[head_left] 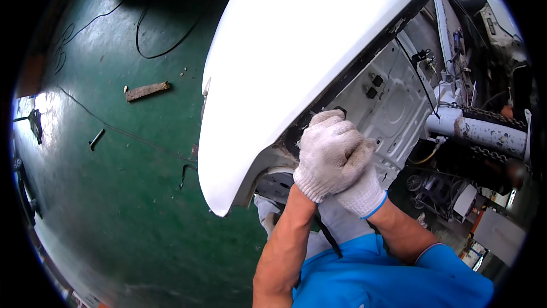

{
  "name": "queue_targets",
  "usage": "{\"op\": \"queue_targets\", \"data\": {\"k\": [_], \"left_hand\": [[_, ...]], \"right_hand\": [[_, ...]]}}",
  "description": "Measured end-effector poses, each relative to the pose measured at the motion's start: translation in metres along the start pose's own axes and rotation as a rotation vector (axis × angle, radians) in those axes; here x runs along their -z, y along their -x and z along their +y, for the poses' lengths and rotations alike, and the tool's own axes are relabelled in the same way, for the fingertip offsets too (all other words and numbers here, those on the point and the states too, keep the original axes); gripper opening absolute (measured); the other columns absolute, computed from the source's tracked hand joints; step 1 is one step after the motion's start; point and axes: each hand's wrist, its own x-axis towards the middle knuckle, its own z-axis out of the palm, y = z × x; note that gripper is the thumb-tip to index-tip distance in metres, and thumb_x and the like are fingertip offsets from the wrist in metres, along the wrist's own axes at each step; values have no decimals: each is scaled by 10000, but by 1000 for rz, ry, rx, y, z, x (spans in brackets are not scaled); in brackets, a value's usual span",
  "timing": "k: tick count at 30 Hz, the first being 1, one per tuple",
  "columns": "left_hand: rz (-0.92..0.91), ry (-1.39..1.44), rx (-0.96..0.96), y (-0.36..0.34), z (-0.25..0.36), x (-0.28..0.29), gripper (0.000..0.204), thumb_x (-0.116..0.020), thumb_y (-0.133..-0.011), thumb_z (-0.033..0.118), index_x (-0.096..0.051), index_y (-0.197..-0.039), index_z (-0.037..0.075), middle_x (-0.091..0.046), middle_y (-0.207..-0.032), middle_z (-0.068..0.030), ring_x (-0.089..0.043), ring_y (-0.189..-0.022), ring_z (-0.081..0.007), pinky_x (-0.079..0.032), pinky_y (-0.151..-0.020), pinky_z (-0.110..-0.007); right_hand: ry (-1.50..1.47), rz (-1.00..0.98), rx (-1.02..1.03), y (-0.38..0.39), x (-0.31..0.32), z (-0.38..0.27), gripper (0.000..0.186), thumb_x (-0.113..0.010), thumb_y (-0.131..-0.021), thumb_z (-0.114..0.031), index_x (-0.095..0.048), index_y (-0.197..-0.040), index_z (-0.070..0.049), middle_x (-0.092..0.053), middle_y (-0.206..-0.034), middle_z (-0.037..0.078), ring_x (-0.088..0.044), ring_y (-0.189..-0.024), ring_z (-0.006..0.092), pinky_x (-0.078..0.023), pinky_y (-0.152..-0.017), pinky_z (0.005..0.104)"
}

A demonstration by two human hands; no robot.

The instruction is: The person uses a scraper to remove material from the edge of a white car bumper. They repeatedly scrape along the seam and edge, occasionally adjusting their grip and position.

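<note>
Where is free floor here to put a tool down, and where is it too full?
Free: green floor between the white fender and the wood strip. Crowded: the engine bay, where left hand covers right hand.

Both hands, left point(327, 151) over right point(360, 185), lie on the fender point(296, 51) edge; floor point(114, 194) lies left, engine bay point(456, 137) right.

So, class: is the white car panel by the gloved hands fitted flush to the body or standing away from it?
Standing away. The white panel is lifted off the inner metal, leaving a dark gap where both gloved hands press together.
</note>
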Motion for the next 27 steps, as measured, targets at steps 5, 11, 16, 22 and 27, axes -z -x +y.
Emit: {"op": "queue_targets", "data": {"k": [5,11,16,22,27], "left_hand": [[-1,29,62,26,-7,8,110,-772,-763,139,-723,-739,45,-640,-700,-107,-660,-733,-330,-539,-879,-448],[55,-89,-5,26,13,-5,124,-781,-766,184,-733,-768,70,-668,-729,-99,-670,-743,-319,-540,-962,-495],[18,-103,14,5,6,-7,156,-792,-781,210,-730,-735,74,-670,-725,-96,-671,-743,-325,-543,-952,-471],[37,-10,40,31,-11,2,154,-786,-793,173,-716,-726,54,-643,-700,-114,-648,-703,-338,-541,-893,-467],[66,-14,72,39,-4,1,133,-785,-774,140,-707,-733,40,-669,-729,-126,-672,-724,-332,-540,-924,-467]], "right_hand": [[245,-32,127,9,-19,-5,544,-700,-947,-232,-482,-1420,-75,-555,-1386,161,-545,-1315,306,-451,-1116,423],[352,-74,270,18,2,15,553,-691,-937,-273,-519,-1431,-94,-571,-1408,147,-541,-1326,320,-448,-1121,445],[256,-46,199,9,6,23,570,-727,-921,-258,-510,-1422,-95,-571,-1401,151,-545,-1338,306,-430,-1145,435],[362,-21,193,7,-22,10,560,-724,-935,-245,-473,-1413,-96,-553,-1378,140,-523,-1322,299,-405,-1154,433],[376,-185,69,12,-17,13,481,-671,-969,-230,-487,-1394,-98,-561,-1373,144,-532,-1312,287,-409,-1150,428]]}}
